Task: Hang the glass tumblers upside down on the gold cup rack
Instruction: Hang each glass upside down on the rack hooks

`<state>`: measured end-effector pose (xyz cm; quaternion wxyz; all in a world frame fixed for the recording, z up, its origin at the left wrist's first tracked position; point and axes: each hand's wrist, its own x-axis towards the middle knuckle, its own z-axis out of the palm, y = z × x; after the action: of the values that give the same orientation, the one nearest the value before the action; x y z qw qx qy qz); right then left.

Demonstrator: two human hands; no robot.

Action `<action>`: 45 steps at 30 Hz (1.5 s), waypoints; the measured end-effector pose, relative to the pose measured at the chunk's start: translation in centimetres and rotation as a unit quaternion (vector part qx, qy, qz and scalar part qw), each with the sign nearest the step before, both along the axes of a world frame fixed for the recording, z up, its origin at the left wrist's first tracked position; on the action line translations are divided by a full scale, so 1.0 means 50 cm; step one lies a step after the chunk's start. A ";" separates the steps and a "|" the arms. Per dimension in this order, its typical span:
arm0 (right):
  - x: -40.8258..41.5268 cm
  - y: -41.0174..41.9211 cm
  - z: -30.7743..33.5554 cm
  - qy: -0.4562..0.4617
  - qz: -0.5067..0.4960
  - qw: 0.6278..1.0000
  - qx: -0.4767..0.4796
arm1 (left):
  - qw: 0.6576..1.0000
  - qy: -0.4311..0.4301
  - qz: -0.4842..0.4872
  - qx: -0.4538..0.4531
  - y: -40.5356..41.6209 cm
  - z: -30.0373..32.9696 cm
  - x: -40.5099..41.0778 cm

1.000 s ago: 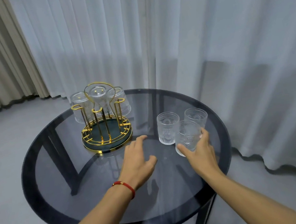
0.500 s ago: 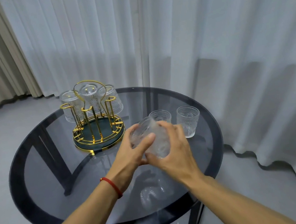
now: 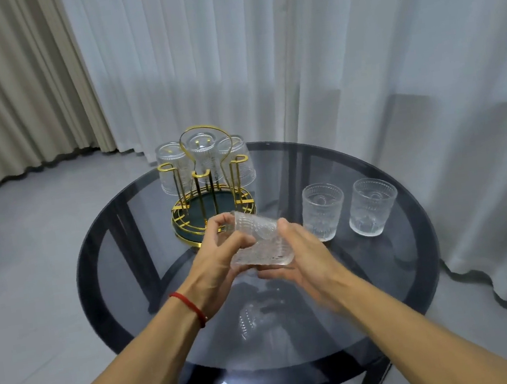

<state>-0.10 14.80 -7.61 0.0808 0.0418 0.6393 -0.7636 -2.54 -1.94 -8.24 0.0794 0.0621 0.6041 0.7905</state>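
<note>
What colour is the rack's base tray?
Dark green, gold-rimmed rack; head view.

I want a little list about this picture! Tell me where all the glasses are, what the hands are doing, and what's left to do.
table: round dark glass table
rack: gold cup rack at the far left of the tabletop
glasses hung: three, upside down on the far pegs
near pegs: three, bare
glass in hands: held tumbler, tipped on its side above the table
left hand: grips the tumbler's left side
right hand: cups its right side
glasses waiting: near upright tumbler and far upright tumbler, side by side on the right
left to do: hang three glasses
</note>
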 end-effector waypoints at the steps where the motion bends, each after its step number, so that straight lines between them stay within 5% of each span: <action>1: -0.006 -0.004 -0.001 0.008 -0.021 1.000 -0.001 | 0.999 0.013 0.002 -0.040 -0.009 -0.002 -0.006; 5: -0.030 -0.006 0.016 0.086 -0.117 0.985 0.097 | 0.962 0.084 0.095 -0.241 -0.054 -0.034 -0.038; 9: -0.040 0.004 0.047 0.162 -0.161 0.962 0.151 | 0.787 0.182 0.097 -0.581 -0.082 -0.107 -0.066; 17: -0.100 -0.068 0.183 0.268 -0.208 0.911 0.234 | 0.703 0.241 0.104 -0.661 -0.056 -0.123 -0.074; 30: -0.249 -0.276 0.269 0.359 -0.036 0.767 0.531 | 0.721 0.269 0.087 -0.632 -0.071 -0.145 -0.071; 37: -0.284 -0.270 0.226 0.339 0.005 0.734 0.588 | 0.731 0.283 0.105 -0.612 -0.066 -0.146 -0.065; 45: -0.291 -0.272 0.200 0.309 0.016 0.738 0.599 | 0.734 0.279 0.104 -0.610 -0.065 -0.136 -0.059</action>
<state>-14.66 1.19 2.41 -0.1512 -0.1667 0.9551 -0.1927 -5.52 -5.19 -15.03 -0.1545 0.1547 0.9546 0.2025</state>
